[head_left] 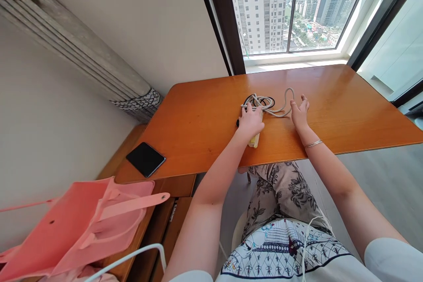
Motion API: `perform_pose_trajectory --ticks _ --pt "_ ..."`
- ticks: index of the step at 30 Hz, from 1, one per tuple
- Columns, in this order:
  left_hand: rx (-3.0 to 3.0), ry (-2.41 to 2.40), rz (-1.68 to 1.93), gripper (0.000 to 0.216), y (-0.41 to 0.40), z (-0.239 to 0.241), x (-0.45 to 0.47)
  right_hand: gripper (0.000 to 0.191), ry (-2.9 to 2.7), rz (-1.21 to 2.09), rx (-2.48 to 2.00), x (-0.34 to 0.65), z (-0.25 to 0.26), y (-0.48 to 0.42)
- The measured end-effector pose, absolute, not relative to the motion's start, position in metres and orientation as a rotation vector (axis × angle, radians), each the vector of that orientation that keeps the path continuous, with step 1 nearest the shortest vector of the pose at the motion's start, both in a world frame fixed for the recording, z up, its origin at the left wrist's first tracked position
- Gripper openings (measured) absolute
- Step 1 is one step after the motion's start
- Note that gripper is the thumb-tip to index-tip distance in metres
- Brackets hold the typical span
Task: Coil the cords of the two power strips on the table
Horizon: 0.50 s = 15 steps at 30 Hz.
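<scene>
My left hand (250,120) lies on top of a pale yellow power strip (255,140) on the wooden table (205,128), fingers curled over it near the cord. The strip's grey cord (264,102) sits in a loose coil just beyond that hand, with a loop reaching right. My right hand (300,112) rests on the table with fingers spread, touching the cord's loop. A thin bracelet circles my right wrist.
A black phone (146,159) lies at the table's near left corner. A pink bag (76,224) sits on a lower wooden cabinet (165,220) at the left. A window (291,9) is behind the table, a curtain at the left wall.
</scene>
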<state>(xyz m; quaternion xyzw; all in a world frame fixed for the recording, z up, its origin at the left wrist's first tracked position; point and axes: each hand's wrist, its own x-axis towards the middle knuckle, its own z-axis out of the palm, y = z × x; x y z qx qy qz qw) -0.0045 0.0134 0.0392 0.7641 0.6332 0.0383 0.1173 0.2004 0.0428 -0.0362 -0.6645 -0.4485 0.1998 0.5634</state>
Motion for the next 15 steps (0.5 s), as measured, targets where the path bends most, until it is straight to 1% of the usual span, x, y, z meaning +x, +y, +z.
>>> perform_pose_trajectory --ticks 6,8,15 --pt "2.083 2.089 0.161 0.082 0.049 0.033 -0.065 0.069 -1.114 0.543 -1.538 0.198 -0.039 0.041" --pt "2.038 2.169 0.183 0.08 0.059 0.031 -0.09 0.068 -1.157 0.558 -1.545 0.196 -0.039 0.039" --pt "1.834 2.427 0.152 0.078 0.07 0.035 -0.169 0.065 -1.444 0.571 -1.635 0.182 -0.039 0.029"
